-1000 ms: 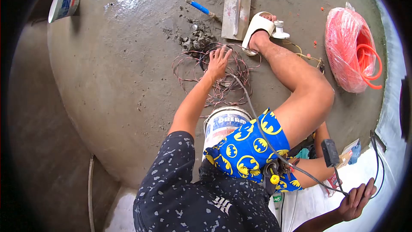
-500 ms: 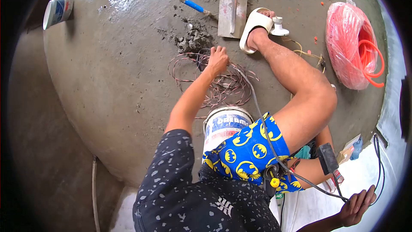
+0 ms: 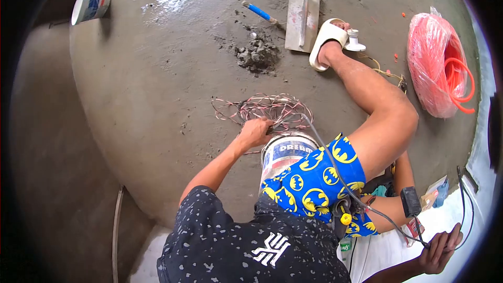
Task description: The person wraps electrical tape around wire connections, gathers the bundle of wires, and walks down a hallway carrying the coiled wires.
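Observation:
My left hand [image 3: 256, 131] is closed around part of a tangled bundle of twisted red, black and white wire [image 3: 277, 106]. The bundle lies on the wet cement floor, just beyond a white paint bucket [image 3: 283, 153]. From it a grey cable [image 3: 326, 149] runs across my blue patterned shorts toward the lower right. At that side my right hand [image 3: 441, 250] has its fingers curled on a black cable [image 3: 466, 228], a loop of which rises above the hand. Close to it hangs a small black box [image 3: 411, 202], joined to the cables.
A steel float trowel [image 3: 312, 23] and a blue-handled tool [image 3: 258, 11] lie near a mortar heap [image 3: 257, 56]. Beside my sandaled foot is a white fitting [image 3: 354, 43]. A plastic-wrapped orange hose coil [image 3: 437, 65] stands right; another bucket [image 3: 90, 7] sits far left.
My left hand has drawn the wire bundle toward me, away from the mortar heap and nearer the bucket. My right hand stays about where it was. The whole view has shifted slightly.

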Tool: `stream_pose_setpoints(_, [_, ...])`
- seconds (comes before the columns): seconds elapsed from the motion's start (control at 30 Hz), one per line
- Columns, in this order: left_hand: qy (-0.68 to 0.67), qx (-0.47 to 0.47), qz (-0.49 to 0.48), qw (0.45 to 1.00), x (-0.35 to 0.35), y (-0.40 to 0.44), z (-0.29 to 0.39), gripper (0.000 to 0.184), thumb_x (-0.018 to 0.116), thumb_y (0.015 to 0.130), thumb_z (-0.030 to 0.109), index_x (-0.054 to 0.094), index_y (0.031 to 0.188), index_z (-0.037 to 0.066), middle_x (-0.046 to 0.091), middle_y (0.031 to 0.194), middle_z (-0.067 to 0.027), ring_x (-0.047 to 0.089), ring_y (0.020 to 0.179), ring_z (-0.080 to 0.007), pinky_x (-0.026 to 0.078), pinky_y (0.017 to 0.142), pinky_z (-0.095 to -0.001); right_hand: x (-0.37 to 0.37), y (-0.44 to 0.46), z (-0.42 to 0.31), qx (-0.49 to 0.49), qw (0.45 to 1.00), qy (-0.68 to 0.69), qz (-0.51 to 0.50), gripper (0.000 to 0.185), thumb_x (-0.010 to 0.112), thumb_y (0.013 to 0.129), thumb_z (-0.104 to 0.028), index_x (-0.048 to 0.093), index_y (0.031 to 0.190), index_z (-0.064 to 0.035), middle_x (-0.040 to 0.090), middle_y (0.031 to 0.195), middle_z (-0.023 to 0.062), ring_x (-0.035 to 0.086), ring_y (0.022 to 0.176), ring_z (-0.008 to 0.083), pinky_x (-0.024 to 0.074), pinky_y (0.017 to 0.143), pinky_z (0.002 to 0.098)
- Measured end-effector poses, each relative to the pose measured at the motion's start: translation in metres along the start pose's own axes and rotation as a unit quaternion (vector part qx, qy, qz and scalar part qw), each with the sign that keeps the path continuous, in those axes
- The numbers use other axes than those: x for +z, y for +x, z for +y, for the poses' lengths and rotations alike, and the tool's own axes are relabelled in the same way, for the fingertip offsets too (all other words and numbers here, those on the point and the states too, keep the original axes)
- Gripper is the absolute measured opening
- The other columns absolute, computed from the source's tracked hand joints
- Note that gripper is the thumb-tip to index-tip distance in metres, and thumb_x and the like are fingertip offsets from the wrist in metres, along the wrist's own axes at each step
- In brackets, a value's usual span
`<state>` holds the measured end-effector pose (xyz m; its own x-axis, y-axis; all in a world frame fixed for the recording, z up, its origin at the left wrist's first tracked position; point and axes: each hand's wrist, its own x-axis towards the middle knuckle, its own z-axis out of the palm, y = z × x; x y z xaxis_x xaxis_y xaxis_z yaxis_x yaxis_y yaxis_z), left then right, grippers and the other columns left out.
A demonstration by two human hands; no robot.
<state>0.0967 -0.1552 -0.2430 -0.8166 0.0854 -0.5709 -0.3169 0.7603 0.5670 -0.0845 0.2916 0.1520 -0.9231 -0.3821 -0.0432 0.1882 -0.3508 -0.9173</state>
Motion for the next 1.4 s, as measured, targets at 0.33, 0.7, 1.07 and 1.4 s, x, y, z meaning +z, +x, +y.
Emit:
stream_pose_setpoints(0.33, [-0.291,-0.103,0.209,0.928,-0.101,-0.085,0.134,0.023,0.067,0.087,0.016,0.054,0.1,0.002,0.06,0.076,-0.0119,0.062,0.072,-0.0219,0.05,0.068,-0.0356,0.079,-0.008,0.054,0.282,0.95,-0.135,-0.023,0.071,0.064,0.09,-0.038,0.039,0.125,0.0184,0.06,0.111,0.0287,0.052,0.042,0.0069,0.0361,0.035,0.0156])
stream_pose_setpoints(0.7, [-0.199,0.351,0.159,0.901,-0.114,-0.176,0.309,0.068,0.074,0.074,0.022,0.044,0.124,-0.011,0.049,0.116,-0.0252,0.049,0.113,-0.0383,0.044,0.087,-0.0458,0.155,-0.014,0.1,0.289,0.953,-0.086,-0.036,0.084,0.076,0.07,-0.027,0.038,0.136,0.0075,0.065,0.105,0.0206,0.066,0.093,0.0221,0.0516,0.087,0.0323])
stream_pose_setpoints(1.07, [-0.306,0.186,0.265,0.895,-0.081,-0.075,0.111,0.071,0.077,0.074,0.02,0.046,0.136,0.002,0.056,0.131,-0.0177,0.053,0.123,-0.0287,0.039,0.105,-0.0422,0.096,-0.051,0.023,0.063,0.995,0.071,0.006,0.046,0.05,0.084,-0.01,0.042,0.126,0.0074,0.039,0.054,-0.0013,0.031,0.04,0.0061,0.0312,0.039,0.0217])
stream_pose_setpoints(1.4, [-0.119,0.278,-0.007,0.953,-0.02,0.086,0.134,0.105,0.08,0.064,0.044,0.025,0.143,0.002,0.042,0.139,-0.0257,0.039,0.131,-0.0405,0.032,0.105,-0.0468,0.095,-0.08,-0.069,-0.05,0.985,0.101,-0.129,0.052,0.045,0.085,-0.004,0.032,0.131,0.0164,0.044,0.051,0.0031,0.035,0.037,0.008,0.0312,0.033,0.0224])
